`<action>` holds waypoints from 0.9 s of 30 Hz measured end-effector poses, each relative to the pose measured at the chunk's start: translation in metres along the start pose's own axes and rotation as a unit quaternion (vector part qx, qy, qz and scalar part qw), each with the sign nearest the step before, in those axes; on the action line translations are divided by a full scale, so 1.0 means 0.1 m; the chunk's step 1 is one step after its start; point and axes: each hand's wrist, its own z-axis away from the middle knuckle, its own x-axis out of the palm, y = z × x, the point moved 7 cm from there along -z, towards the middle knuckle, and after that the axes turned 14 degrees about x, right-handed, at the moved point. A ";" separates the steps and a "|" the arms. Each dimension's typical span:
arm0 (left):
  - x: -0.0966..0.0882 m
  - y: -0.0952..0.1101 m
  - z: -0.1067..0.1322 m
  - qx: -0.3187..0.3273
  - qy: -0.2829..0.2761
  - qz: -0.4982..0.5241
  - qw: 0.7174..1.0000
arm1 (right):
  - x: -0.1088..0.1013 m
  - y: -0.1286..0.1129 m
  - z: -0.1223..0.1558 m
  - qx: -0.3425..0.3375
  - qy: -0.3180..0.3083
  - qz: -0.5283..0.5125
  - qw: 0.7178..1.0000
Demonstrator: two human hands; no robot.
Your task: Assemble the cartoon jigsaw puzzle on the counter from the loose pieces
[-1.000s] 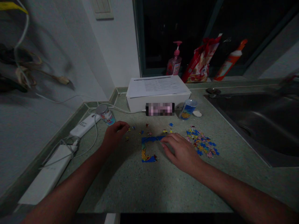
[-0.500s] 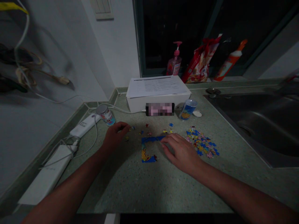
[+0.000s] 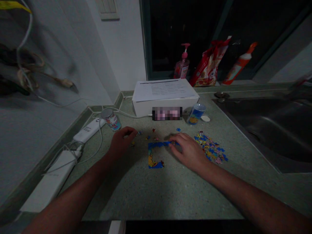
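Observation:
A partly joined blue jigsaw frame [image 3: 154,155] lies on the speckled green counter [image 3: 156,195]. My right hand [image 3: 190,151] rests palm down at the frame's upper right end, fingers bent and pressing on the top edge pieces. My left hand [image 3: 122,140] lies curled to the left of the frame, fingertips pinched near a few scattered pieces [image 3: 146,134]; what it holds, if anything, is too small to make out. A heap of loose colourful pieces [image 3: 211,149] lies just right of my right hand.
A white box [image 3: 165,96] with a printed sheet stands behind the puzzle, a small blue cup [image 3: 196,114] and a lid [image 3: 205,118] beside it. A small tin [image 3: 111,119], white power strips [image 3: 87,130] and cables lie left. A steel sink [image 3: 270,126] is right. Bottles stand on the sill.
My right hand has slid a little up and left onto the frame's top right end. My left hand has barely moved.

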 end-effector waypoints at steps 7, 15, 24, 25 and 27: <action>0.03 0.02 0.00 0.015 0.000 0.011 1.000 | 0.20 -0.07 -0.49 0.054 -0.071 0.050 0.995; -0.01 0.01 -0.03 0.015 0.012 0.011 1.000 | 0.51 -0.13 -0.90 0.141 -0.106 0.139 0.974; -0.01 -0.01 -0.04 0.017 0.022 0.012 1.000 | 0.69 -0.17 -0.95 0.147 -0.093 0.158 0.972; -0.01 -0.01 -0.04 0.017 0.022 0.012 1.000 | 0.69 -0.17 -0.95 0.146 -0.096 0.157 0.972; 0.00 0.00 -0.03 0.015 0.022 0.013 1.000 | 0.69 -0.18 -0.95 0.142 -0.102 0.154 0.973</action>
